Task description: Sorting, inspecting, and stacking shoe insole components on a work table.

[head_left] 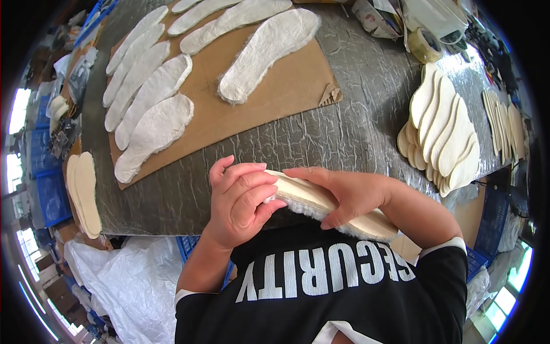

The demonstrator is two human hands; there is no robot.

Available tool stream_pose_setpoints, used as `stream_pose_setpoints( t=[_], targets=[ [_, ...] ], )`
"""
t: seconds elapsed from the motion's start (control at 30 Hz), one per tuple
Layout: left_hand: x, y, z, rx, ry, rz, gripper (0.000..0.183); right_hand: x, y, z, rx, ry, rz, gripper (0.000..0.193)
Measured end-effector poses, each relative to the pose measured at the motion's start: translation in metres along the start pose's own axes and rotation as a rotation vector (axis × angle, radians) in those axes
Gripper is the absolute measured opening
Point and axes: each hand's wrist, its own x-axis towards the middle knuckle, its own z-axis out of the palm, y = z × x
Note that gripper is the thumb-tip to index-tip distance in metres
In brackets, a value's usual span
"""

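Observation:
Close to my chest, at the near edge of the table, I hold an insole with a smooth cream face and fluffy white wool along its lower edge. My left hand pinches its left end between thumb and fingers. Around its middle, my right hand is closed, with the thumb on the near side and the fingers on the far side. The insole's right end sticks out under my right wrist. Beyond my hands, a fleecy white insole lies on a brown cardboard sheet.
Several more white insoles lie in rows on the cardboard. A fanned stack of cream insoles sits at the right, below a tape roll. Two cream pieces lie at the left. White plastic sheeting hangs below the table.

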Motion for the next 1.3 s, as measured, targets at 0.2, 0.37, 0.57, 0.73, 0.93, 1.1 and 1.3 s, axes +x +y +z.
stream_pose_setpoints(
  t=[0.2,0.37,0.57,0.73,0.93,1.1,1.3],
  targets=[
    [-0.004,-0.002,0.011,-0.021,-0.023,0.007,0.021,-0.003,-0.019,-0.008,-0.558,0.115,0.016,0.098],
    [-0.017,-0.009,0.037,0.152,0.059,0.101,0.020,0.028,0.012,0.029,-1.086,0.506,-0.189,0.076],
    [-0.047,-0.019,0.010,-0.533,0.181,-1.007,0.019,0.038,0.050,0.046,-1.158,0.817,-0.209,0.056],
    [-0.026,-0.029,0.004,-0.892,-0.047,-1.324,0.024,0.042,0.049,0.043,-1.155,0.797,-0.314,0.059],
    [-0.023,-0.039,0.011,-1.016,-0.133,-1.254,0.018,0.050,0.017,0.040,-0.978,0.780,-0.224,0.056],
    [-0.023,-0.037,0.011,-0.970,-0.151,-1.223,0.018,0.067,0.028,0.032,-0.838,0.784,-0.270,0.059],
    [-0.024,-0.027,0.012,-1.072,-0.180,-1.254,0.020,0.067,0.028,0.029,-0.723,0.806,-0.289,0.060]
  ],
)
